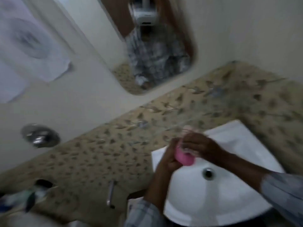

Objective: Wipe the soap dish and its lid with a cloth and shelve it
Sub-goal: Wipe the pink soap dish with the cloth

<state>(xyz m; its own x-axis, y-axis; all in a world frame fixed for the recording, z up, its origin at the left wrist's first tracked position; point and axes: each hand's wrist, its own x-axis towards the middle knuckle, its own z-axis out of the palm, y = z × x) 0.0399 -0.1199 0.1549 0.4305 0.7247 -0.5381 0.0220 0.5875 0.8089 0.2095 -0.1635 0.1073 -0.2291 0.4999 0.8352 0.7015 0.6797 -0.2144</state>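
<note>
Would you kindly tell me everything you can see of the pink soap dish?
The soap dish is a small, rounded pink piece, plastic by its look, held over the white sink. The left hand grips it from the left; the right hand covers its top, seemingly with something clear and blurred against it, perhaps the lid. Only its lower right curve shows. Motion blur hides finer detail.
</note>
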